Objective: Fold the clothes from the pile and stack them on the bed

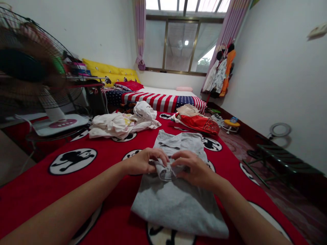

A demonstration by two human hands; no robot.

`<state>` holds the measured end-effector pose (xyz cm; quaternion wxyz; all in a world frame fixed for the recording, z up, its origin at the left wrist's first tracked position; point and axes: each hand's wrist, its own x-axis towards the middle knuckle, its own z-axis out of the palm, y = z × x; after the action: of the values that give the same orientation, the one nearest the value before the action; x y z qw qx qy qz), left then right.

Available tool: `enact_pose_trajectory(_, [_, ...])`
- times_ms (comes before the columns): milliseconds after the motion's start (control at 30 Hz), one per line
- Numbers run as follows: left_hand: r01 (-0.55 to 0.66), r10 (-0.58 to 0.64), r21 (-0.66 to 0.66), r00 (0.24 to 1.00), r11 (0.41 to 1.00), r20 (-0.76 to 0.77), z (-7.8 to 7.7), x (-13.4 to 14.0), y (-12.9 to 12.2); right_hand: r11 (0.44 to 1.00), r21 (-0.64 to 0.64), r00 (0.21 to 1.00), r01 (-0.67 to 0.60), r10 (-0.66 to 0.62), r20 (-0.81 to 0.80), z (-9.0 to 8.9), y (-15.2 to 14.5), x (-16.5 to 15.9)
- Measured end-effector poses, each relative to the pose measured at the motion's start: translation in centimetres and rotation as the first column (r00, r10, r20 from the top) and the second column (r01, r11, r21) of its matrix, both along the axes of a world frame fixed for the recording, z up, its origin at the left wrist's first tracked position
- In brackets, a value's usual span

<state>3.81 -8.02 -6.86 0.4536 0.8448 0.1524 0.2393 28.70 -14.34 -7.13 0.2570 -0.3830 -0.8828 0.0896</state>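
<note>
A grey garment, looking like a T-shirt (178, 207), lies on the red blanket with its sides folded inward. Around its bunched collar, near the middle, both hands are at work. My left hand (146, 161) pinches the collar cloth from the left, thumb and fingers closed on it. From the right, my right hand (192, 167) grips the same cloth with curled fingers. The two sets of fingertips nearly meet. Beyond the hands, more grey cloth spreads flat with a few creases. The fingers partly cover the collar.
White clothes (122, 122) lie heaped at the back left, and red and beige clothes (195, 120) at the back right. The red blanket (112, 190) has black-and-white round patterns. A fan (55, 115) stands left; a green folding stool (288, 160) is right.
</note>
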Motion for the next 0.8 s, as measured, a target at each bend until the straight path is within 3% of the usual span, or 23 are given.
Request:
enact_pose_trajectory(67, [-0.07, 0.079, 0.102, 0.994, 0.992, -0.081, 0.3, -0.3, 0.2, 0.999, 0.0, 0.999, -0.034, 0.034, 0.026, -0.2, -0.1, -0.6])
enact_pose_trajectory(133, [-0.086, 0.106, 0.106, 0.974, 0.991, -0.201, 0.8, -0.8, 0.6, 0.997, -0.035, 0.997, -0.073, 0.074, 0.031, -0.2, -0.2, -0.9])
enact_pose_trajectory(267, [-0.023, 0.012, -0.03, 0.942, 0.999, -0.335, 1.8, -1.6, 1.1, 0.991, -0.118, 0.997, -0.057, 0.063, 0.047, 0.0, -0.5, -1.3])
enact_pose_trajectory(500, [0.067, -0.149, -0.248, 0.933, 0.966, -0.327, 1.5, -2.2, 1.5, 0.998, -0.03, 0.996, -0.051, 0.053, 0.073, -0.3, -0.8, -2.6])
enact_pose_trajectory(600, [0.127, -0.189, -0.176, 0.897, 0.976, -0.4, 1.5, -2.3, 1.5, 0.996, -0.014, 0.996, -0.093, 0.094, 0.014, -0.3, -0.7, -2.8])
enact_pose_trajectory(700, [0.124, -0.132, -0.047, 0.89, 0.991, -0.436, 1.8, -2.3, 1.5, 0.989, -0.067, 0.985, -0.135, 0.127, -0.119, 0.0, -0.9, -2.7])
enact_pose_trajectory(800, [0.107, -0.09, 0.027, 0.928, 0.994, -0.361, 2.2, -2.5, 1.5, 0.976, -0.139, 0.959, -0.17, 0.131, -0.253, 0.4, -1.3, -2.6])
